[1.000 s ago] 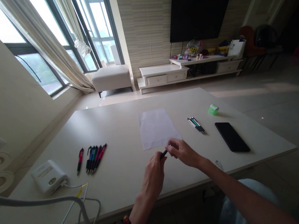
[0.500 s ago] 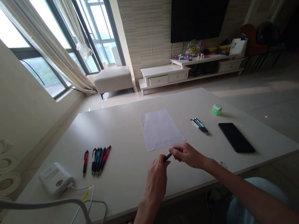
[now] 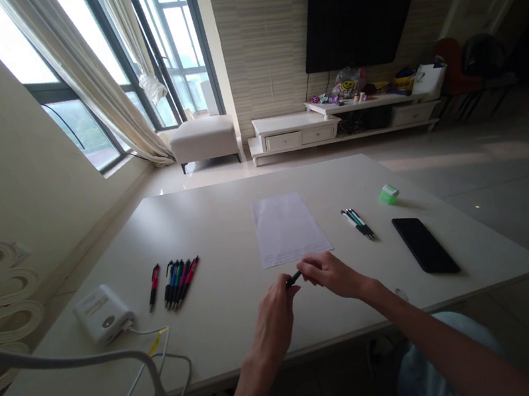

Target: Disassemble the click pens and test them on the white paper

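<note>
A dark pen (image 3: 293, 279) is held between both my hands just above the table's near half. My left hand (image 3: 275, 320) pinches its lower end and my right hand (image 3: 331, 275) grips its upper end; most of the pen is hidden by the fingers. A white sheet of paper (image 3: 287, 227) lies right behind my hands. To the left lies a row of several coloured pens (image 3: 181, 282), with one red pen (image 3: 154, 287) a little apart. To the right lie a few more pens (image 3: 360, 223).
A black phone (image 3: 425, 244) and a small green object (image 3: 388, 194) lie at the right of the white table (image 3: 207, 221). A white box (image 3: 102, 313) with cables (image 3: 158, 351) sits near the left. Beyond the table: a TV, a low cabinet, a stool.
The hands stay together on the pen with hardly any shift. The view has turned slightly, so everything on the table sits a little further right in the picture.
</note>
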`<state>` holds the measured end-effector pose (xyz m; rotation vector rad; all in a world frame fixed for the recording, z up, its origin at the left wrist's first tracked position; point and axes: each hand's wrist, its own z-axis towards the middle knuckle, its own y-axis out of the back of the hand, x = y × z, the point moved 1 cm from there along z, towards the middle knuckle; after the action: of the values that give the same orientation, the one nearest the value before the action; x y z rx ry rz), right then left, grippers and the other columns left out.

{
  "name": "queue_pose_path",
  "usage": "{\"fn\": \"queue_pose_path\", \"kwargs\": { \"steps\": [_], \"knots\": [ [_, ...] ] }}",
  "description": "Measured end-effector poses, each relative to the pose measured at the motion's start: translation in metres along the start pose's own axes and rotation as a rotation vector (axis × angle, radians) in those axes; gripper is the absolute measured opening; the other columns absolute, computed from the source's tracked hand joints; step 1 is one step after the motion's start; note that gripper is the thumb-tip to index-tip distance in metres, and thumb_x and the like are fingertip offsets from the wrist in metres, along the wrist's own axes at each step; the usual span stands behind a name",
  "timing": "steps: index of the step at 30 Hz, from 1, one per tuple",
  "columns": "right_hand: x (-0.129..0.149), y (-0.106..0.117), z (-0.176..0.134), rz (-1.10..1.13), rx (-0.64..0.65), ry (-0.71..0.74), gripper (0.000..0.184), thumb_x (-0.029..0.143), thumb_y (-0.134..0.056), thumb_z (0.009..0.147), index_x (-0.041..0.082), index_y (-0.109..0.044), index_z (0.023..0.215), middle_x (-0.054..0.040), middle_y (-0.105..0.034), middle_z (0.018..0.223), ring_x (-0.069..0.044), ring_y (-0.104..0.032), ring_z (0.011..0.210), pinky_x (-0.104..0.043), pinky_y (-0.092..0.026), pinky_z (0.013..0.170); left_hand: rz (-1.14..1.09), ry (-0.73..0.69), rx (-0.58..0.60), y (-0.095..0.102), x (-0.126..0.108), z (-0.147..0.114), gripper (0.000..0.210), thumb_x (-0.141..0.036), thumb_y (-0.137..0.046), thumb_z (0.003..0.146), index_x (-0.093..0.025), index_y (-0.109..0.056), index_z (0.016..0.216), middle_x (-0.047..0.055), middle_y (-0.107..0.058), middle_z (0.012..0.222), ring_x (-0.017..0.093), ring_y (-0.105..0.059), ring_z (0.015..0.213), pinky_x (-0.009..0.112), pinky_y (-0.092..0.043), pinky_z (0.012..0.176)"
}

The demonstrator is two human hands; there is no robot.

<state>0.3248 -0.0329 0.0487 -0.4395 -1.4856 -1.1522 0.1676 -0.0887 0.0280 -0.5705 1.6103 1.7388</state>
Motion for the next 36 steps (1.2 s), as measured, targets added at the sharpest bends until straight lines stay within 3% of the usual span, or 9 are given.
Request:
{"fn": "queue_pose_path", "kwargs": {
  "steps": [4,8,12,16,21,26,31,33,36],
  "knots": [
    [0.0,0.002,-0.001,-0.007,-0.062,-0.014,0.044,0.046,-0.041,0.087,0.017,-0.042,0.054,0.0055,-0.032,0.049,-0.009,-0.03,0.048,-0.023,-0.024,0.046,-0.009,-0.035,-0.007,0.0,-0.002,0.005,0.013,-0.03,-0.04,0.088,-0.022,-0.048,0.095,0.002,-0.063,0.083,0.017,-0.058,0.075,0.027,-0.04,0.065],
    [0.003,0.002,-0.005,0.007,-0.067,0.021,0.035,0.041,-0.044,0.087,0.017,-0.046,0.062,0.0045,-0.04,0.055,-0.01,-0.036,0.054,-0.023,-0.028,0.05,-0.065,-0.046,0.017,0.002,-0.004,0.008,0.014,-0.03,-0.039,0.089,-0.022,-0.048,0.095,0.001,-0.064,0.084,0.015,-0.057,0.074,0.025,-0.039,0.064],
    [0.006,0.002,-0.01,-0.036,-0.076,0.01,0.039,0.042,-0.04,0.089,0.018,-0.042,0.058,0.005,-0.036,0.054,-0.009,-0.034,0.053,-0.023,-0.027,0.05,-0.087,-0.059,0.035,0.003,-0.005,0.01,0.012,-0.03,-0.04,0.089,-0.021,-0.048,0.093,-0.001,-0.063,0.079,0.013,-0.055,0.069,0.023,-0.038,0.061],
    [0.006,0.001,-0.013,-0.087,-0.122,0.02,0.033,0.039,-0.041,0.089,0.017,-0.048,0.066,0.0038,-0.045,0.059,-0.01,-0.04,0.056,-0.023,-0.029,0.053,-0.111,-0.098,0.075,-0.003,-0.004,0.011,0.016,-0.031,-0.039,0.089,-0.021,-0.051,0.089,-0.002,-0.061,0.071,0.011,-0.051,0.06,0.022,-0.037,0.059],
    [0.001,-0.002,-0.011,-0.114,-0.228,-0.028,0.042,0.04,-0.039,0.089,0.016,-0.045,0.055,0.004,-0.038,0.051,-0.01,-0.038,0.052,-0.023,-0.027,0.051,-0.099,-0.123,-0.016,-0.01,-0.003,0.015,0.016,-0.032,-0.042,0.087,-0.022,-0.054,0.091,0.001,-0.063,0.081,0.014,-0.054,0.07,0.025,-0.04,0.066],
    [0.008,0.006,-0.014,-0.099,-0.173,0.036,0.026,0.031,-0.043,0.086,0.018,-0.047,0.064,0.0042,-0.046,0.059,-0.01,-0.041,0.056,-0.022,-0.03,0.053,-0.174,-0.091,0.027,-0.007,-0.005,0.022,0.015,-0.029,-0.041,0.086,-0.019,-0.053,0.083,-0.003,-0.057,0.065,0.01,-0.045,0.056,0.022,-0.037,0.056],
    [0.01,0.013,-0.018,-0.162,-0.121,0.065,0.026,0.03,-0.04,0.089,0.018,-0.05,0.069,0.0027,-0.051,0.062,-0.011,-0.045,0.059,-0.022,-0.032,0.056,-0.226,-0.161,0.114,-0.01,-0.005,0.021,0.019,-0.029,-0.039,0.088,-0.018,-0.053,0.08,-0.005,-0.05,0.057,0.009,-0.042,0.052,0.021,-0.036,0.053],
    [0.007,0.011,-0.018,-0.2,-0.141,0.069,0.03,0.032,-0.038,0.091,0.018,-0.052,0.069,0.0013,-0.055,0.064,-0.011,-0.047,0.06,-0.023,-0.032,0.058,-0.188,-0.173,0.071,-0.015,-0.004,0.019,0.018,-0.029,-0.04,0.088,-0.019,-0.055,0.085,-0.003,-0.054,0.062,0.011,-0.048,0.056,0.022,-0.039,0.057],
    [0.002,0.007,-0.018,-0.225,-0.2,0.018,0.039,0.039,-0.037,0.091,0.017,-0.052,0.063,0.0013,-0.053,0.058,-0.011,-0.046,0.057,-0.023,-0.032,0.056,-0.116,-0.175,-0.086,-0.02,-0.004,0.017,0.016,-0.029,-0.043,0.087,-0.021,-0.055,0.094,0.003,-0.062,0.083,0.015,-0.056,0.077,0.026,-0.043,0.071]
  ]
}}
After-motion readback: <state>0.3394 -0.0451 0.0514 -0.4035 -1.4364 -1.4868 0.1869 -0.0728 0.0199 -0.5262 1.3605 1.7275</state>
